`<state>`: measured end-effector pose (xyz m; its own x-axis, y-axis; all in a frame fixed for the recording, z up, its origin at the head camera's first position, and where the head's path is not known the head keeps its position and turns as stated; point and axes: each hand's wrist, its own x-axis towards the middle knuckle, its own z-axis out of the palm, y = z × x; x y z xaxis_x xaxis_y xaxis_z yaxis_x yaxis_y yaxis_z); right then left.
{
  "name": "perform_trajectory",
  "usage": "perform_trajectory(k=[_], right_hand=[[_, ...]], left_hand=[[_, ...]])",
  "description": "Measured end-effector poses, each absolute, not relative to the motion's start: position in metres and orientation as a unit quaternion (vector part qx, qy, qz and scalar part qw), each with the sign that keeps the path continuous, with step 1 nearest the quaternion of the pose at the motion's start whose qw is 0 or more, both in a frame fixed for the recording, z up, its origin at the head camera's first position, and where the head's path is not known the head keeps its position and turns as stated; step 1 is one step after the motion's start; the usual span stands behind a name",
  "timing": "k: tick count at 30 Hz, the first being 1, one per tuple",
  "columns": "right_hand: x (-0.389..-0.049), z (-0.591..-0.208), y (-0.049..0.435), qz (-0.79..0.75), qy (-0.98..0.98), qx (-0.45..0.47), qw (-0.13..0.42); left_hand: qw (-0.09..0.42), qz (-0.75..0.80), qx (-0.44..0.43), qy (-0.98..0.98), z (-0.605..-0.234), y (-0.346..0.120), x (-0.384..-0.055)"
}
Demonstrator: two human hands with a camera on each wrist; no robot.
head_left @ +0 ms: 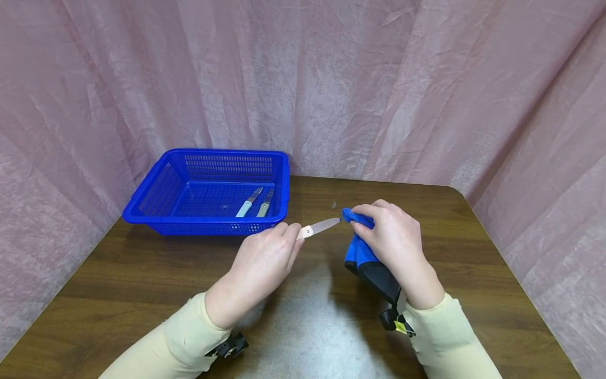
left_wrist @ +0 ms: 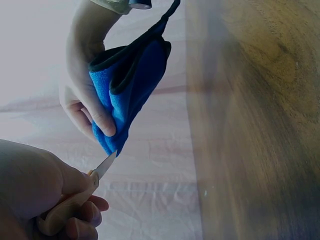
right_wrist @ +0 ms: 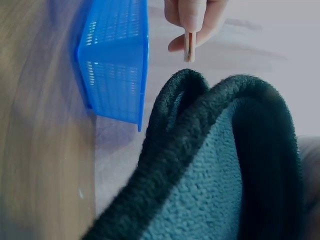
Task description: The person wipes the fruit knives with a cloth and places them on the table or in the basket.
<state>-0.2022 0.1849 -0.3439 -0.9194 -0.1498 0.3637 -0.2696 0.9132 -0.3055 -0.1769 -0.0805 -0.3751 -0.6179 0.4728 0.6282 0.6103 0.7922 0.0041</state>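
My left hand (head_left: 267, 252) grips the pale handle of a small knife (head_left: 325, 225), its blade pointing right and slightly up. Between thumb and fingers, my right hand (head_left: 395, 237) pinches a folded blue cloth with black edging (head_left: 362, 250), which hangs down below the hand. The knife's tip is right at the cloth's upper corner in the head view. From the left wrist, the blade (left_wrist: 106, 165) meets the lower end of the cloth (left_wrist: 135, 80). In the right wrist view the cloth (right_wrist: 200, 185) fills the foreground and hides most of the right hand.
A blue plastic basket (head_left: 205, 227) stands at the back left of the wooden table (head_left: 142, 273). Inside it lie two more knives, one with a light blue handle (head_left: 244, 208) and one with a beige handle (head_left: 263, 210). A pink curtain (head_left: 331, 89) hangs behind the table.
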Motion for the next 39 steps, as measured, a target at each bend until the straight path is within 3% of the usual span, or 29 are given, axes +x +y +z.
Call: perform_trajectory(k=[22,39], right_hand=[[-0.181,-0.341,0.156,0.179,-0.941,0.197,0.211],[-0.181,-0.345,0.152,0.177,-0.936,0.219,0.212]], left_hand=[[0.306,-0.102,-0.304,-0.896,-0.375,-0.080,-0.176],[0.298,-0.101,-0.303,-0.900,-0.375,-0.081,-0.177]])
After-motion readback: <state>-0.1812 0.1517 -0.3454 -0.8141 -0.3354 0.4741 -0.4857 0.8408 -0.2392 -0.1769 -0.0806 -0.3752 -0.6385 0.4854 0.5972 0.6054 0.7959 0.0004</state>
